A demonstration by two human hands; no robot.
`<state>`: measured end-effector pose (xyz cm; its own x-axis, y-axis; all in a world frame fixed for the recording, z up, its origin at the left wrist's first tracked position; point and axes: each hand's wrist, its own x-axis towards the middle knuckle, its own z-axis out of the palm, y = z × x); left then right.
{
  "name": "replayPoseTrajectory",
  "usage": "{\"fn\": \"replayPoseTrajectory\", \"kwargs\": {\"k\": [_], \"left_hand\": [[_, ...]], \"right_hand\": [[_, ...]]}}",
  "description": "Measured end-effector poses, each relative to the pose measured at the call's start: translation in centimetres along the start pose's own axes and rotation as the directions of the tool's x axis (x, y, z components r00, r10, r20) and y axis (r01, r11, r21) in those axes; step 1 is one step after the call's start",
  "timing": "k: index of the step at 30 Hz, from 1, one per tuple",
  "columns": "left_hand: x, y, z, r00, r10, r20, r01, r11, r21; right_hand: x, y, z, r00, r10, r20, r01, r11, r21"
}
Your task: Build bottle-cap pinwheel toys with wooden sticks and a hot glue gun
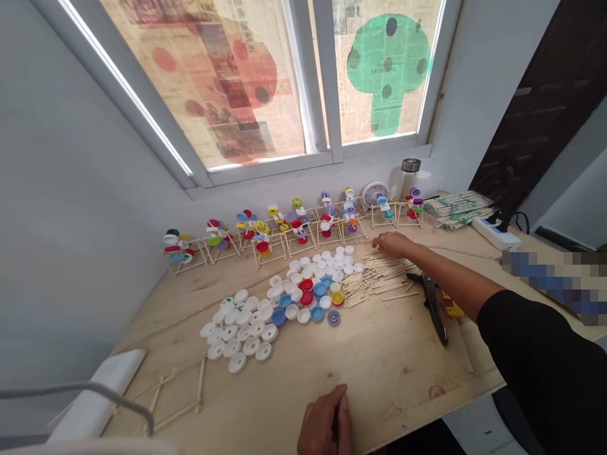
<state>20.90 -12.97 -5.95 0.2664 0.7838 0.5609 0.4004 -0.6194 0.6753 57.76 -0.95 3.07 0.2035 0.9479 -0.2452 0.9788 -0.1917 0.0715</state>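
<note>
The right hand [393, 243] is laid on the stick pile [379, 281] near the tabletop's [379, 373] far edge — grip slack, empty; a fine pinch is called for. The left hand [327, 420], at the near edge — grip cannot be told.

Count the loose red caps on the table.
2. One red cap lies mid-pile; the other lies just in front of it, toward the person, beside a blue cap. More could be hidden under other caps.
</note>
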Motion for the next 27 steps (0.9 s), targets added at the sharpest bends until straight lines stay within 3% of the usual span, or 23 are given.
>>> {"fn": "replayPoseTrajectory", "kwargs": {"k": [16,27], "left_hand": [[0.0,0.3,-0.5,0.998,-0.031,0.045,0.032,0.999,-0.028],[0.4,0.7,-1.5,0.984,-0.042,0.172,0.042,0.999,0.006]], "right_hand": [[-1.0,-0.2,1.4,0.993,-0.103,0.056,0.1,0.994,0.051],[-1.9,-0.6,1.6,0.993,-0.106,0.044,0.105,0.994,0.038]]}}
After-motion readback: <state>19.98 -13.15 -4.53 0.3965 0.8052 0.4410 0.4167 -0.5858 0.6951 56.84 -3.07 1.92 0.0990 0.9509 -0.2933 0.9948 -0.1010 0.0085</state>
